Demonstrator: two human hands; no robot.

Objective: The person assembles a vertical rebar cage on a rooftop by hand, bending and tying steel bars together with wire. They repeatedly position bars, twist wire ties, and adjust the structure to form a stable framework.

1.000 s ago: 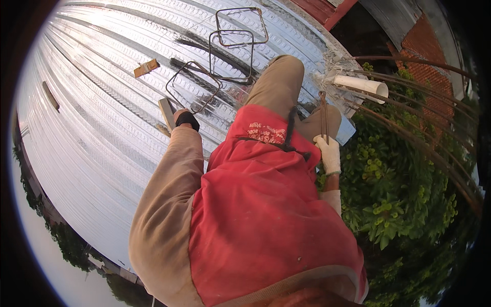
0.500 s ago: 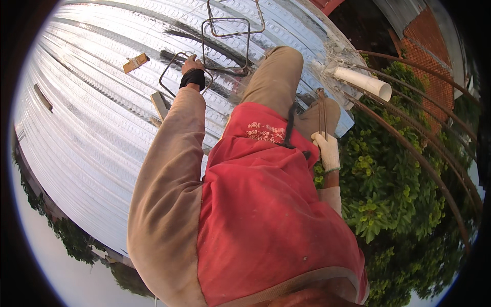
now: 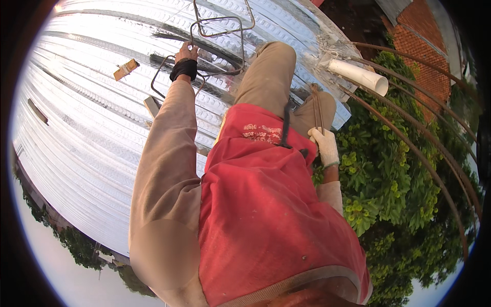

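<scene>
Near the top centre of the frame, the left hand (image 3: 187, 52), wrapped at the wrist in a black band, is stretched out over the corrugated metal decking (image 3: 76, 128) and is laid on a bent rebar stirrup (image 3: 176, 77). Whether the fingers are closed round the bar cannot be told, since they are seen from behind. More rectangular stirrups (image 3: 220, 30) are lying just beyond it, towards the upper edge, probably kept within arm's reach of the kneeling posture.

At centre right, the right hand (image 3: 325, 146), in a white glove, is clamped on a pair of thin rusty rods (image 3: 318, 110), held upright beside the knee, seemingly so that they are kept ready. A white pipe (image 3: 360, 75) is lying at the decking's edge in the upper right, where long curved bars (image 3: 424, 153) are projecting over green foliage. A small wooden block (image 3: 126, 69) is resting on the sheet at upper left.
</scene>
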